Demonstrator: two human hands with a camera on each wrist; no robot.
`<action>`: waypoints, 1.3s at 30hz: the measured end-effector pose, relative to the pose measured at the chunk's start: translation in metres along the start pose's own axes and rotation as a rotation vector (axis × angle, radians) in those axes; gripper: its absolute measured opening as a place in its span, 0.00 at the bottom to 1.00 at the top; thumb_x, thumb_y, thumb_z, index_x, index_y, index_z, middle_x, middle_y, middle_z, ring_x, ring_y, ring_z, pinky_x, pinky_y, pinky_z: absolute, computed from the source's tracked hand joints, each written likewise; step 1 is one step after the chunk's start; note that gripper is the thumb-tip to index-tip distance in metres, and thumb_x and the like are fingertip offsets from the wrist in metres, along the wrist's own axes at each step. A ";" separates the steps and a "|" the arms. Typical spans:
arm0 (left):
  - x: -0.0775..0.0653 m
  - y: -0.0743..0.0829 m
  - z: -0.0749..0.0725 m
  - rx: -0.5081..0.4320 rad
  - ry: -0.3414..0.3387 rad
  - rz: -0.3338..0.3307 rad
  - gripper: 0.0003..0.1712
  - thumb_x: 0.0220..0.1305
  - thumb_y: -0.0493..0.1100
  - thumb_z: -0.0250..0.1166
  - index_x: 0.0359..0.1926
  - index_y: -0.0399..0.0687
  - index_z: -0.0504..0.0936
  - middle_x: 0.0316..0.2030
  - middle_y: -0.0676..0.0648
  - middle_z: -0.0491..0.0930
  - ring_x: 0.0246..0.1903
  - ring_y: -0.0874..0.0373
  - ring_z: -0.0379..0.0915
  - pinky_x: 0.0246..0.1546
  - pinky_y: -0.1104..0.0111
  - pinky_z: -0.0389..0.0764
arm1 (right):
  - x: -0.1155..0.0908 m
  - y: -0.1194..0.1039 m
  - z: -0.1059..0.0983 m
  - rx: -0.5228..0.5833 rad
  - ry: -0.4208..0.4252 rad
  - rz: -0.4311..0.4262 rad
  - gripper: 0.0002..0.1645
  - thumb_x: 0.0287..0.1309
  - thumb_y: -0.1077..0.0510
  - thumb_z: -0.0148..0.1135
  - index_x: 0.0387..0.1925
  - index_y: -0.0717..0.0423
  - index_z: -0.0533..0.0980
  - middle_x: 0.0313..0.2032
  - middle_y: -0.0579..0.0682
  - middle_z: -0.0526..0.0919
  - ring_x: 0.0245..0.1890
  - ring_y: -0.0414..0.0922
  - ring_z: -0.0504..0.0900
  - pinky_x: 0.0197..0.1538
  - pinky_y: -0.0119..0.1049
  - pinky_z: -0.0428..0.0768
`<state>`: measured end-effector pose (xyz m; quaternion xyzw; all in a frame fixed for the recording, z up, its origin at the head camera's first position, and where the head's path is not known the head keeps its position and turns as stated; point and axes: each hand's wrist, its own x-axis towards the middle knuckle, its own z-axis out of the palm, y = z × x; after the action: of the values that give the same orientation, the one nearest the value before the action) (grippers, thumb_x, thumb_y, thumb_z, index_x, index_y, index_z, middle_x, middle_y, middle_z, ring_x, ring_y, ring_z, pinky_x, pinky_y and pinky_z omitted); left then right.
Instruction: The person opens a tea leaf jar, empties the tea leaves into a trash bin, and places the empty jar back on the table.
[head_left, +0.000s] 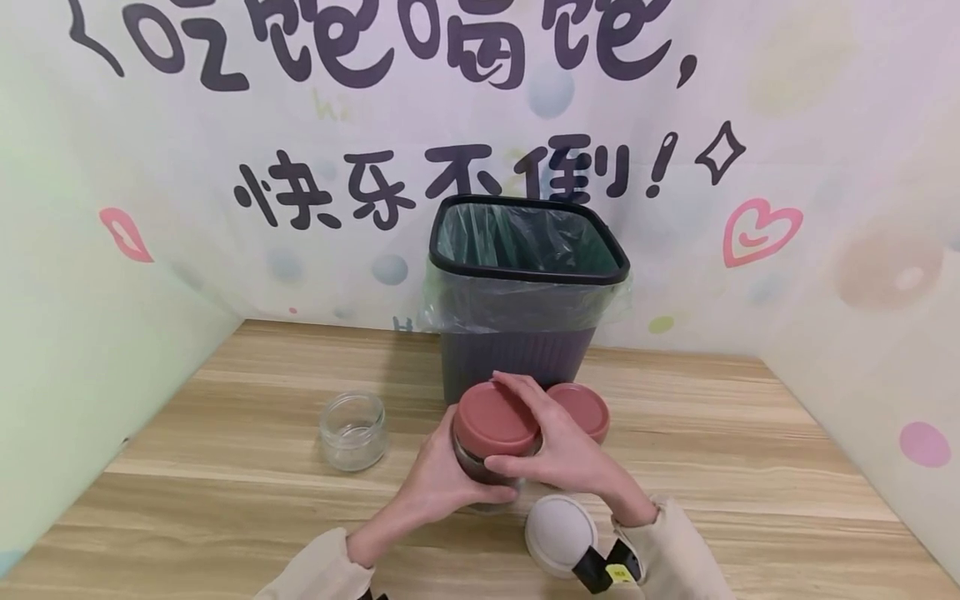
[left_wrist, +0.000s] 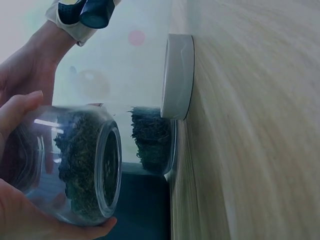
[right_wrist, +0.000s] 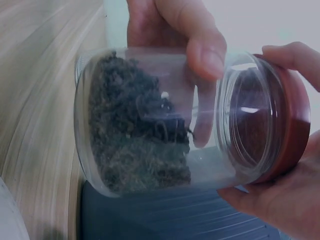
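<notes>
A clear jar (right_wrist: pixel 140 130) partly filled with dark, dried, shredded leaves is held up over the table, its red lid (head_left: pixel 498 417) on top. My left hand (head_left: pixel 442 475) grips the jar's body, with the thumb across the near side. Fingers of my right hand (head_left: pixel 562 442) curl round the lid, the thumb at its front edge. Just behind stands a second jar (left_wrist: pixel 150 140) with similar dark contents, and its red lid (head_left: pixel 585 408) shows past my right hand.
An open glass jar (head_left: pixel 354 433) stands to the left. A white round lid-like disc (head_left: pixel 561 533) lies on the wooden table (head_left: pixel 750 467), near my right wrist. Behind my hands, a dark bin (head_left: pixel 517 350) with a clear bag liner stands against the printed backdrop.
</notes>
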<state>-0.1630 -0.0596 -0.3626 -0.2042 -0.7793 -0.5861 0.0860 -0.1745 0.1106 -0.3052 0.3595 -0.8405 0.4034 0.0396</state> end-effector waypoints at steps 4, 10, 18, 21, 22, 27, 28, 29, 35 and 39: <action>0.000 0.000 -0.001 0.001 -0.020 0.002 0.53 0.24 0.47 0.79 0.57 0.49 0.62 0.47 0.51 0.73 0.46 0.58 0.71 0.47 0.66 0.72 | 0.000 0.001 -0.003 0.037 -0.016 0.035 0.46 0.41 0.52 0.69 0.62 0.50 0.57 0.56 0.46 0.67 0.51 0.42 0.70 0.50 0.41 0.72; 0.000 0.001 -0.003 0.025 -0.031 0.007 0.54 0.25 0.48 0.79 0.57 0.48 0.62 0.47 0.50 0.73 0.46 0.57 0.70 0.48 0.65 0.71 | -0.002 0.003 -0.005 0.078 -0.001 0.092 0.46 0.44 0.49 0.67 0.63 0.53 0.57 0.57 0.50 0.67 0.51 0.46 0.71 0.49 0.43 0.72; -0.001 0.004 -0.008 0.013 0.006 -0.016 0.56 0.22 0.47 0.80 0.58 0.49 0.62 0.48 0.49 0.72 0.48 0.54 0.70 0.50 0.64 0.70 | -0.003 0.007 -0.007 0.051 0.114 0.097 0.44 0.45 0.47 0.66 0.62 0.53 0.58 0.55 0.51 0.69 0.50 0.48 0.70 0.47 0.43 0.72; -0.001 0.004 -0.013 0.022 0.036 -0.027 0.55 0.21 0.46 0.80 0.57 0.51 0.63 0.47 0.50 0.73 0.47 0.57 0.70 0.49 0.64 0.70 | -0.004 0.006 -0.008 0.027 0.176 0.126 0.45 0.43 0.48 0.67 0.62 0.53 0.59 0.53 0.52 0.69 0.48 0.49 0.70 0.44 0.41 0.74; -0.001 0.004 -0.014 0.029 0.049 -0.027 0.55 0.20 0.45 0.80 0.56 0.52 0.63 0.47 0.50 0.74 0.47 0.58 0.71 0.49 0.63 0.70 | -0.005 0.006 -0.009 0.014 0.193 0.136 0.45 0.43 0.48 0.67 0.62 0.53 0.59 0.52 0.52 0.69 0.48 0.49 0.69 0.43 0.40 0.74; 0.001 0.005 -0.026 0.081 0.125 -0.005 0.54 0.20 0.45 0.80 0.56 0.49 0.65 0.45 0.47 0.75 0.45 0.57 0.71 0.48 0.60 0.70 | -0.010 0.008 -0.010 -0.082 0.223 0.167 0.45 0.41 0.48 0.68 0.61 0.55 0.60 0.51 0.52 0.67 0.47 0.49 0.69 0.40 0.39 0.73; 0.002 0.006 -0.029 0.093 0.142 0.002 0.54 0.20 0.45 0.80 0.56 0.48 0.65 0.45 0.46 0.75 0.45 0.56 0.72 0.48 0.59 0.70 | -0.012 0.008 -0.010 -0.106 0.222 0.164 0.45 0.41 0.48 0.68 0.61 0.55 0.61 0.52 0.52 0.67 0.47 0.49 0.69 0.40 0.38 0.73; 0.002 0.007 -0.032 0.102 0.157 0.003 0.54 0.21 0.45 0.80 0.56 0.47 0.64 0.45 0.46 0.75 0.45 0.55 0.71 0.47 0.58 0.70 | -0.013 0.008 -0.010 -0.127 0.216 0.160 0.45 0.41 0.47 0.68 0.61 0.55 0.61 0.52 0.52 0.67 0.47 0.49 0.69 0.40 0.38 0.74; 0.008 0.017 -0.052 0.104 0.203 -0.047 0.55 0.24 0.42 0.79 0.58 0.44 0.61 0.47 0.44 0.73 0.48 0.52 0.69 0.49 0.58 0.68 | -0.022 0.006 -0.002 -0.232 0.186 0.099 0.46 0.37 0.46 0.69 0.59 0.56 0.63 0.52 0.51 0.66 0.47 0.47 0.70 0.40 0.39 0.75; 0.010 0.022 -0.064 0.117 0.198 -0.090 0.56 0.27 0.44 0.79 0.60 0.46 0.58 0.50 0.43 0.71 0.51 0.51 0.67 0.51 0.56 0.67 | -0.025 0.010 0.011 -0.260 0.123 0.047 0.47 0.37 0.45 0.69 0.59 0.59 0.62 0.52 0.50 0.65 0.46 0.43 0.70 0.43 0.40 0.74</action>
<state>-0.1698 -0.1131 -0.3203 -0.1049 -0.8084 -0.5600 0.1479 -0.1599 0.1216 -0.3276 0.3061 -0.8899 0.3132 0.1279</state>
